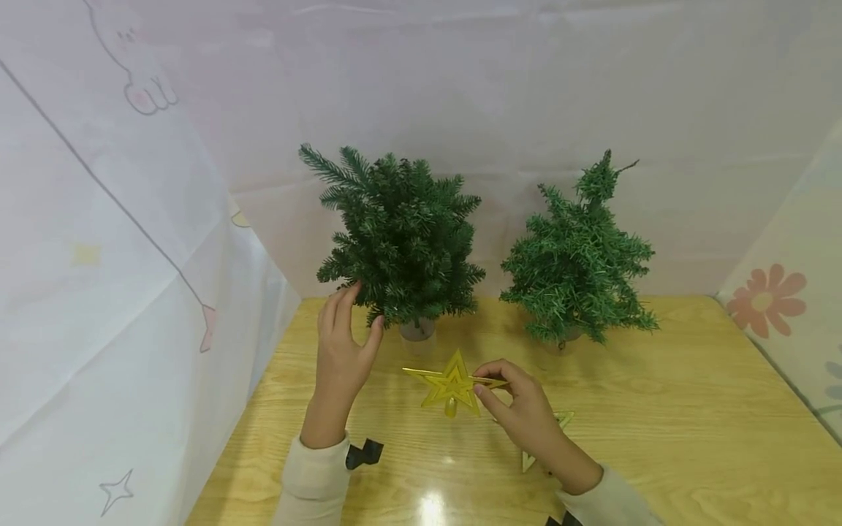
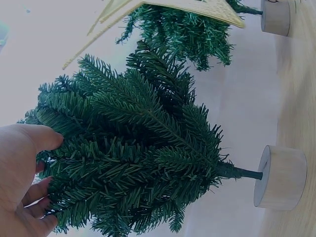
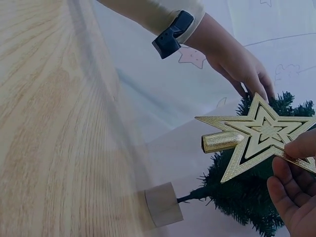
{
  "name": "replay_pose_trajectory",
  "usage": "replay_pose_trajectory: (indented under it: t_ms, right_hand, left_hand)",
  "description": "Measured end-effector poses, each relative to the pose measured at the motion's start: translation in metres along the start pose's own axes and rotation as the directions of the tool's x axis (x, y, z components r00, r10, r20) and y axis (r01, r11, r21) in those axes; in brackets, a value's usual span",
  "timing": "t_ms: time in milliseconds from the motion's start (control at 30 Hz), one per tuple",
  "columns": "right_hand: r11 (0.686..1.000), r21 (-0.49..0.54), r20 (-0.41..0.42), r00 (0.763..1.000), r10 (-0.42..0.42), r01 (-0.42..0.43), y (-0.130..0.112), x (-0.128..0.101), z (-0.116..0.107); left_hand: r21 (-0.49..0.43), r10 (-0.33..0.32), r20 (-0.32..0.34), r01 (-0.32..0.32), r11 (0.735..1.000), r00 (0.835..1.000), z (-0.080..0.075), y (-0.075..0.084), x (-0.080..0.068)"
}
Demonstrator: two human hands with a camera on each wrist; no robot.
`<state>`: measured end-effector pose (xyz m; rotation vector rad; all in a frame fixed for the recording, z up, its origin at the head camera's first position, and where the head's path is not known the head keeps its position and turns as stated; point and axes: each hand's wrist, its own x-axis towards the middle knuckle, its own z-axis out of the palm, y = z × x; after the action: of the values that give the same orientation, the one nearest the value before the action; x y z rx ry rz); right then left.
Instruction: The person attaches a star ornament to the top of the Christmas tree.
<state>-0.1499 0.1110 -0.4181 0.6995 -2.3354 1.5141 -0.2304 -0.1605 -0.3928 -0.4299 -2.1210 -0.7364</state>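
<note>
Gold glitter star [image 1: 452, 386] with nested star outlines. Two dark green trees, left [image 1: 400, 234] and right [image 1: 579, 264], on pale wooden bases. Light yellow wood-grain worktop [image 1: 691, 409]. White backdrop [image 1: 118, 241] with pink flower and star prints. Cream sleeves [image 1: 312, 482].

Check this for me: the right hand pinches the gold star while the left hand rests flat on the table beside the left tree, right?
Not quite. The right hand does pinch the gold star, but the left hand is raised, touching the left tree branches, not flat on the table. The head view shows it.
</note>
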Motion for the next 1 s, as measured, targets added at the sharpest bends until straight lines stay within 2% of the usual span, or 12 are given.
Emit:
replay_pose_trajectory:
  t_ms: [267,700,1000]
  right_hand:
    - [1.000,0.003,-0.008,1.000,-0.003,0.003,-0.007,0.000,-0.003]
    - [0.999,0.030,-0.027,0.999,-0.024,0.025,-0.013,0.000,-0.006]
    - [0.998,0.041,-0.039,0.999,-0.036,0.037,-0.015,-0.001,-0.006]
  left_hand:
    - [-0.025,0.011,-0.018,-0.012,1.000,1.000,0.001,0.001,0.001]
    - [-0.001,0.005,0.012,-0.005,1.000,1.000,-0.001,0.002,0.000]
    - [-0.007,0.010,0.006,-0.010,1.000,1.000,0.001,0.000,0.000]
